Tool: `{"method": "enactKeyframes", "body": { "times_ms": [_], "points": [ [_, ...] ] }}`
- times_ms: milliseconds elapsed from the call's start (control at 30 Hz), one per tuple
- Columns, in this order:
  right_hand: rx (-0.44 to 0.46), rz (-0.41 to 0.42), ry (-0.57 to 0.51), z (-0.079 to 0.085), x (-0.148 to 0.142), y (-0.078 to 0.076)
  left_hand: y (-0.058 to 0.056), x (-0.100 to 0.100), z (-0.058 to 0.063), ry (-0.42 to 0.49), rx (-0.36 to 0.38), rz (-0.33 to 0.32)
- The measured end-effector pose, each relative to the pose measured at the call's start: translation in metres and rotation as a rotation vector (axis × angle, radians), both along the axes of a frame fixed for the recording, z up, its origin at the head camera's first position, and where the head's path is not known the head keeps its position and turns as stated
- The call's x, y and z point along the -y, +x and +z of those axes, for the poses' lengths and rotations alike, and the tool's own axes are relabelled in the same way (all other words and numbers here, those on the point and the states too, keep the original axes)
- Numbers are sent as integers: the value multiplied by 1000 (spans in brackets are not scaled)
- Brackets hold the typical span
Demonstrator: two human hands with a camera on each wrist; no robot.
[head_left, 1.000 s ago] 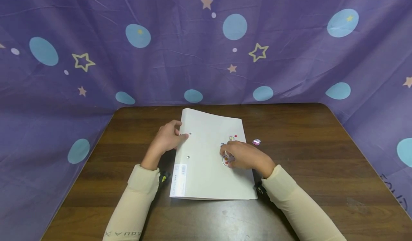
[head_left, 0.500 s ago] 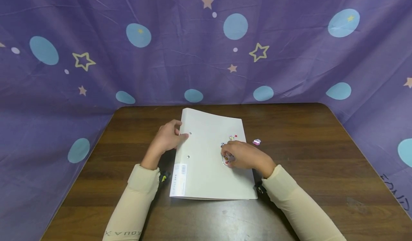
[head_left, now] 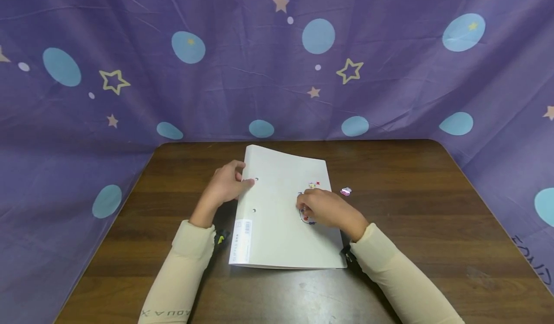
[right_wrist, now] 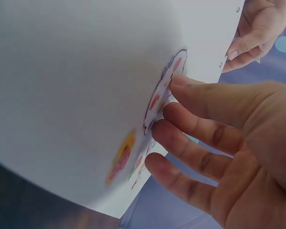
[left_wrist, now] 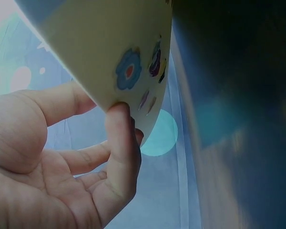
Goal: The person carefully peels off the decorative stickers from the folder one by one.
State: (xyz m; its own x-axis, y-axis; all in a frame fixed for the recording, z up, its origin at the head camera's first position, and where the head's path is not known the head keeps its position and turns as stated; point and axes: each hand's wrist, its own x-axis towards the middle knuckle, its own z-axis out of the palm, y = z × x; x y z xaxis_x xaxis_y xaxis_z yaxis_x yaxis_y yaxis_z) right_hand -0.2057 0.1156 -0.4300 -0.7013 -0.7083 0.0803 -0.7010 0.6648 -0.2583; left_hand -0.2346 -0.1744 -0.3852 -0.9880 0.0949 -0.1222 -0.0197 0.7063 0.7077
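Observation:
A pale ring binder [head_left: 277,228] lies on the table at a slant. My left hand [head_left: 225,183] grips its spine edge, thumb over the cover and fingers at the side. The left wrist view shows a blue flower sticker [left_wrist: 128,69] and several smaller stickers on the binder's face there. My right hand [head_left: 326,207] is on the cover, its thumb and bent fingertips touching a white cut-out sticker [right_wrist: 155,105] with red and orange patches. Part of that sticker is hidden by the hand in the head view. A yellow and pink sticker [right_wrist: 120,157] is on the cover beside it.
A small pink and white sticker [head_left: 346,191] lies on the brown wooden table [head_left: 411,208], right of the binder. Small stickers [head_left: 313,185] dot the cover above my right hand. A purple curtain [head_left: 242,50] with stars and dots hangs behind the table.
My right thumb has moved up across the sticker, drawing in toward the other fingers and exposing the sticker's lower edge. The left hand keeps its grip on the binder.

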Motion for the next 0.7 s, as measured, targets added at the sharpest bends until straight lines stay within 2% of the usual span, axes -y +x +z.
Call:
{"method": "enactKeyframes", "body": {
  "times_ms": [367, 700],
  "points": [
    [-7, -16, -5, -2, 1, -1, -1, -1, -1, 4, -6, -4],
    [-35, -28, 127, 2, 9, 0, -2, -1, -4, 0, -3, 0]
  ]
}}
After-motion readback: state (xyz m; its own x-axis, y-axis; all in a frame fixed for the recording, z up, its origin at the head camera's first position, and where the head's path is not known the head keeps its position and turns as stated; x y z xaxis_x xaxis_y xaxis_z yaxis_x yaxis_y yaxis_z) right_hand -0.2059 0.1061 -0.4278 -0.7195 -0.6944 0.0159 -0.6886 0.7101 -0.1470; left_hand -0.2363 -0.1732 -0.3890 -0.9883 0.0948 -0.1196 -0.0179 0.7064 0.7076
